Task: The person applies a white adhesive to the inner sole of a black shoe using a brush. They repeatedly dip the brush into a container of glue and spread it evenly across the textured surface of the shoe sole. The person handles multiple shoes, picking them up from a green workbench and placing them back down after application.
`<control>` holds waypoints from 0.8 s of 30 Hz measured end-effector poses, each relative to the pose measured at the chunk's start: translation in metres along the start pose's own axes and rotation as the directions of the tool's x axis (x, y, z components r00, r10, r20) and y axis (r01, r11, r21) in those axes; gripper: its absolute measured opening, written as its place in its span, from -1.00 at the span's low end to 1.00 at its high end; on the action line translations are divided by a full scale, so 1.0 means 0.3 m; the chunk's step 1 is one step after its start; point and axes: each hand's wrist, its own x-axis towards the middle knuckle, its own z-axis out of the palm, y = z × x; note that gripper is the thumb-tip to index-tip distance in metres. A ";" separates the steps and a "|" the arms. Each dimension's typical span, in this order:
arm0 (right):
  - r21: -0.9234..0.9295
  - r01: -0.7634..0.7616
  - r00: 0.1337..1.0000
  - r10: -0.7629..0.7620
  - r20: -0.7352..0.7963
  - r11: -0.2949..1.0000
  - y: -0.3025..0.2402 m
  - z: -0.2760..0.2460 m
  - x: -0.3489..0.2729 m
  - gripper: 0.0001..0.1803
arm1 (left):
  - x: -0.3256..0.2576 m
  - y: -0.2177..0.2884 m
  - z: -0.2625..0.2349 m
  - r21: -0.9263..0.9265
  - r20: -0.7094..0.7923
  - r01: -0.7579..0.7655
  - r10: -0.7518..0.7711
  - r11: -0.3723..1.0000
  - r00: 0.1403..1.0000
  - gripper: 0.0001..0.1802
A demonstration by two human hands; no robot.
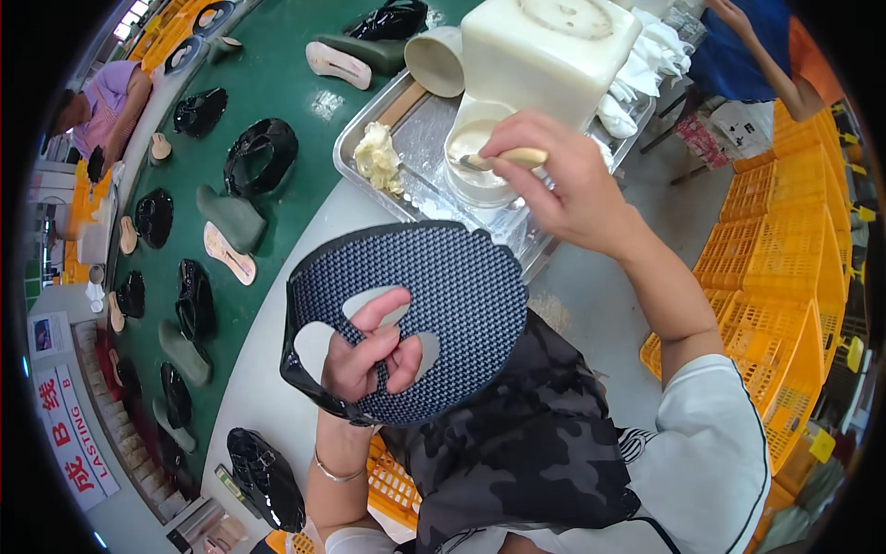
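Note:
My left hand (369,355) grips a shoe upper (461,305), its dark blue-grey woven lining facing up and glossy black along one edge. Some fingers come through the upper's cut-outs and are curled together. Pinched in my right hand (572,180) is a brush with a short wooden handle (526,157). Its lower end reaches into a white pot (484,196) of whitish liquid; the bristles are hidden. The pot stands against a large off-white plastic container (554,55) on a metal tray (346,152), beside a cream-coloured crumpled lump (377,155).
Left, a green conveyor belt (305,198) carries black uppers (263,157), grey-green lasts (231,217) and pale insoles (229,252). Another black upper (266,475) lies on the belt's near ledge. Orange-yellow crates (784,249) stand right. Other people (115,106) are at far left and upper right.

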 end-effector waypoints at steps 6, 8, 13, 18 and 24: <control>0.247 -0.181 0.979 0.151 0.135 0.952 0.028 -0.035 -0.002 -0.91 | 0.074 0.013 0.013 -0.026 0.067 0.076 -0.074 0.997 0.995 -0.52; 0.320 -0.221 0.975 0.205 0.083 0.921 0.034 -0.049 -0.004 -0.86 | 0.094 0.025 0.023 0.015 0.075 0.119 -0.120 0.993 0.990 -0.53; 0.440 -0.037 0.996 0.069 -0.059 0.897 0.032 -0.071 0.033 -0.77 | 0.144 0.016 0.027 -0.025 0.141 0.159 -0.154 0.987 0.978 -0.54; 0.407 0.374 0.898 -0.217 -0.382 0.833 0.030 0.016 0.107 -0.82 | 0.181 0.020 0.083 -0.044 0.129 0.251 -0.244 0.967 0.961 -0.55; 0.297 0.399 0.916 -0.393 -0.082 0.867 0.067 -0.026 0.110 -0.82 | 0.180 0.014 0.120 0.137 0.026 0.322 -0.329 0.937 0.944 -0.52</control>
